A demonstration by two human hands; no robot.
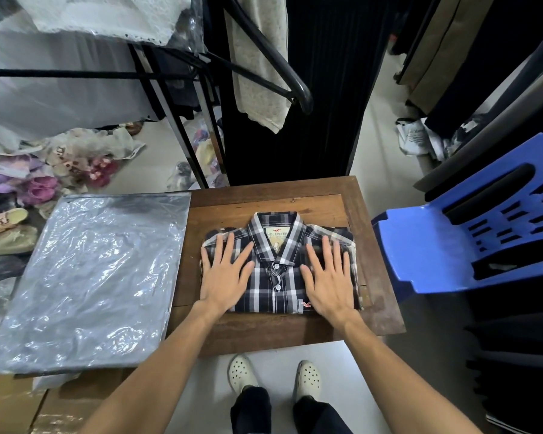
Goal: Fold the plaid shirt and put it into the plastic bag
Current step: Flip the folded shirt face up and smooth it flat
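Observation:
The navy and white plaid shirt (276, 277) lies folded into a neat rectangle on the small wooden table (380, 296), collar at the far side and buttons facing up. My left hand (224, 277) rests flat on the shirt's left half, fingers spread. On the right half lies my right hand (328, 278), also flat with its fingers apart. Neither hand grips the cloth. The clear plastic bag (88, 283) lies flat to the left of the shirt, its right edge overlapping the table's left side.
A blue plastic chair (470, 233) stands close to the table's right edge. Black clothes racks (264, 48) with hanging garments stand behind the table. Shoes and clothes (29, 195) are heaped on the floor at far left. Cardboard (10, 405) lies under the bag.

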